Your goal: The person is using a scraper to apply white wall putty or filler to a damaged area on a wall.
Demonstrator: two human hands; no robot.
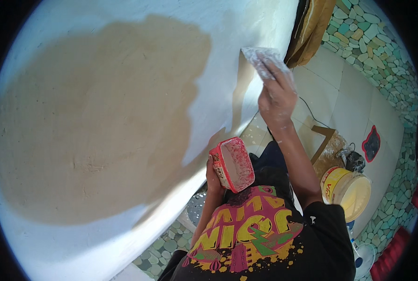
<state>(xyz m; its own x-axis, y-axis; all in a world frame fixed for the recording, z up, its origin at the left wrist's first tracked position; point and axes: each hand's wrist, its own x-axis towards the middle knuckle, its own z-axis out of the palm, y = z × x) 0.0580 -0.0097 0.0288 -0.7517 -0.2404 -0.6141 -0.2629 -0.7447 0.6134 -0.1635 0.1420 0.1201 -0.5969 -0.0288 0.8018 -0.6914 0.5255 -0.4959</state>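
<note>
Two hands full right now: my left hand (212,181) is wrapped around a red rectangular tub (222,169) near the middle of the frame, pale stuff smeared inside. Up top, right of center, my right hand (278,102) pinches a flat, white-smeared piece (255,56) by the white wall (220,89), honestly can't tell if it's touching. Yellow-banded bucket (331,183) sits lower right.

Greenish stones (371,32) border the pale tiled floor (356,96).

Worksite: white wall (225,35), yellow bucket (346,193)
</note>
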